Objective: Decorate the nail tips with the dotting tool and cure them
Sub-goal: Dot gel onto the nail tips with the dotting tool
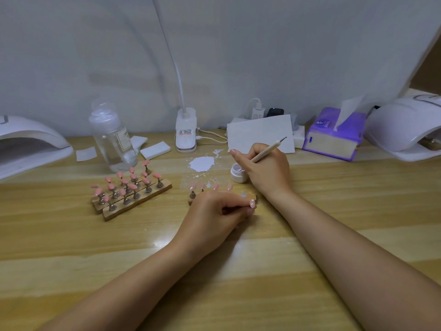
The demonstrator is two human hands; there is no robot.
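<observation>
Two hands working: my right hand [265, 168] pinches the light, stiff dotting tool [267, 149] mid-shaft; my left hand [214, 211] grips the small wooden strip [250, 195] of fragile nail tips [202, 186]

Bare table [71, 247] left; nail stands [131, 197] block beyond.

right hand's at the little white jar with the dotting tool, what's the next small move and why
Probably lift the dotting tool from the jar and bring its lower end to a pink tip on the strip. The right hand grips the tool over the open jar, and the left hand is already holding the strip.
</observation>
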